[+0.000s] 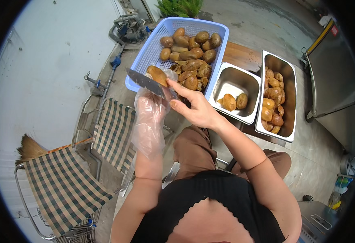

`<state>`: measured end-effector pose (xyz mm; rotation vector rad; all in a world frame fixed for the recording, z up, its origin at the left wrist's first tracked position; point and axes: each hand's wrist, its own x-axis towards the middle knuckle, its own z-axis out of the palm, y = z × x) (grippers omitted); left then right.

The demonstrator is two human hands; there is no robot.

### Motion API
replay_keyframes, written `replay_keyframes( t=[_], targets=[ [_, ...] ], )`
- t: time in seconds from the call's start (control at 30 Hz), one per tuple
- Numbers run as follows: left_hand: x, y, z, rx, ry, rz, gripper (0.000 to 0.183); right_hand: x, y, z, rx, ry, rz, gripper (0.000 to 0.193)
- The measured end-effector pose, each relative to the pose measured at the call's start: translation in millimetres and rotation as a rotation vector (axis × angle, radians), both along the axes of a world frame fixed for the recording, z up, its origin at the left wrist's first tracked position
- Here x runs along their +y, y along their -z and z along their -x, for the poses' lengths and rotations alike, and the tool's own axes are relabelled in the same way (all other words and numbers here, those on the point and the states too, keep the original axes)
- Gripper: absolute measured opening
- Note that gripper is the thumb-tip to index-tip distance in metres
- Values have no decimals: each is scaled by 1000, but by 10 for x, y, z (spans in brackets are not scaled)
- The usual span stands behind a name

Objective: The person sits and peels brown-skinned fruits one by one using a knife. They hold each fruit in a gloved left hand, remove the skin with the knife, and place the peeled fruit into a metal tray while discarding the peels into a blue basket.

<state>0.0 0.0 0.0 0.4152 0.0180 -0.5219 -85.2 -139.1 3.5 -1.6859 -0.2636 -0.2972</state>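
My left hand (155,97), in a loose clear plastic glove, grips a brown oval fruit (157,75) over the near left part of the basket. A broad dark-bladed knife (145,82) is in my right hand (195,107), which is bare. Its blade lies across the near side of the fruit, pointing up and left, with pale bits stuck on it. The knife's handle is mostly hidden by my fingers. Just beyond my hands, the blue plastic basket (141,60) holds several whole brown fruits (202,37) and a heap of brown peelings (185,76).
Right of the basket, a small steel pan (228,87) holds two fruits. A longer steel pan (293,101) beside it contains several lighter brown ones. Wooden board (242,56) shows behind them. Checked folding chairs (64,182) and wall pipes (112,67) stand left; a metal cabinet (333,73) stands right.
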Motion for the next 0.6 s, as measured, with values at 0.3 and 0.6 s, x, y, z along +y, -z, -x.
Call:
replay_keyframes(
  t=[0.3,0.6],
  targets=[
    [40,-46,67,135,162,255,28,11,22,32,-123,56,71,62],
    [5,-61,107,198,205,350,30,-25,11,83,-166,53,65,59]
  ],
)
